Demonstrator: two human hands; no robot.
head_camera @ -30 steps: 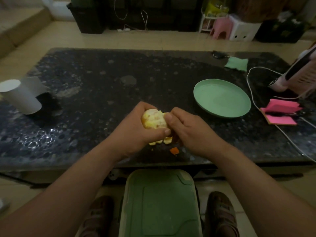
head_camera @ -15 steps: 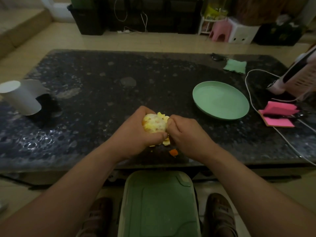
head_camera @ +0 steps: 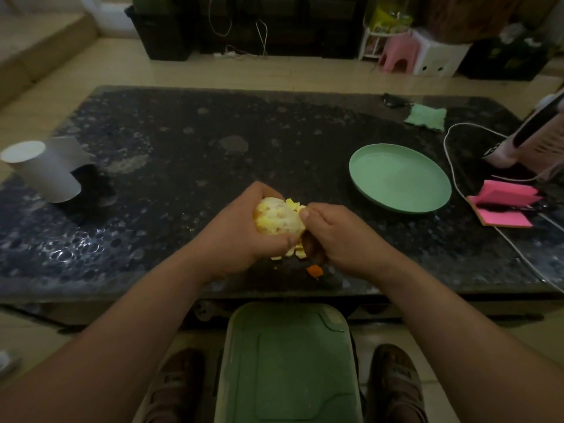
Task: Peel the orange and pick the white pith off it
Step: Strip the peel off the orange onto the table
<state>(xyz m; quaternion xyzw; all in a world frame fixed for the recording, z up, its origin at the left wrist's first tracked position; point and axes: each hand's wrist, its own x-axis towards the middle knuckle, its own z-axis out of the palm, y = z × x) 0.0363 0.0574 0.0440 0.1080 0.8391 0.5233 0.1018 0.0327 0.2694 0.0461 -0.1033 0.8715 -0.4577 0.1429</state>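
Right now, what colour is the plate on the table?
Pale green plate, clearest in the head view.

A round pale-green plastic plate sits right of centre on the dark speckled stone tabletop. A white paper cylinder lies tilted at the left. Pink sticky-note pads and a white cable are at the right, and a square green cloth lies near the far edge.

The table is black with a grey speckled pattern. The orange is pale yellow with whitish patches. The small peel scrap near it is bright orange. The plate at the right is mint green, and the far cloth is the same green. The paper pad is pink. The cup at the left looks white, or perhaps light grey in this dim light.
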